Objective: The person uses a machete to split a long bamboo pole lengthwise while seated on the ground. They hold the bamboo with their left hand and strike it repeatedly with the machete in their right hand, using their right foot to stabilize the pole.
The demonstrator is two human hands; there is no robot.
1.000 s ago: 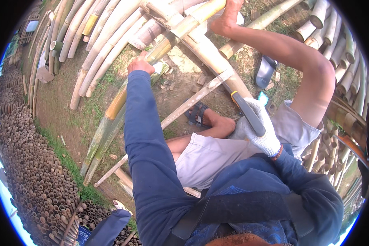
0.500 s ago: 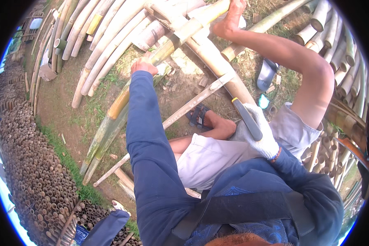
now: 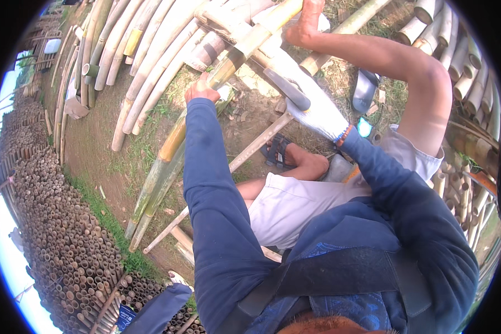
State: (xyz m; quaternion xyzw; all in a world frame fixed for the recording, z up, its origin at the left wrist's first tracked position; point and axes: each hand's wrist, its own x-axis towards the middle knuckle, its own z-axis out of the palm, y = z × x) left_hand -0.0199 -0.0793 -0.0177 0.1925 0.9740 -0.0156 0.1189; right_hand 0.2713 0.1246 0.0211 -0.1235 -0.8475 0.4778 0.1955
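A green-yellow bamboo pole [image 3: 172,146] slants from lower left to the top of the view, resting across a thicker pale pole. My bare left hand [image 3: 202,90] is closed over it near its middle. In its white glove, my right hand [image 3: 320,111] grips the dark grey handle of a saw [image 3: 286,89]. Seen nearly edge-on, the saw's thin blade runs toward a dark spot on the bamboo pole, beyond my left hand; the exact contact is hard to make out. My bare foot [image 3: 305,30] presses on the pole's far part.
A thin stick [image 3: 261,139] crosses below my hands. Long bamboo poles [image 3: 150,83] lie at the upper left, with more cut poles [image 3: 465,67] at the right. Many stacked bamboo ends [image 3: 67,222] fill the left side. A loose sandal [image 3: 365,89] lies near my raised leg.
My right hand has pushed the saw handle forward and left, toward the bamboo pole. My left hand keeps its hold on the pole. The whole view has shifted slightly.
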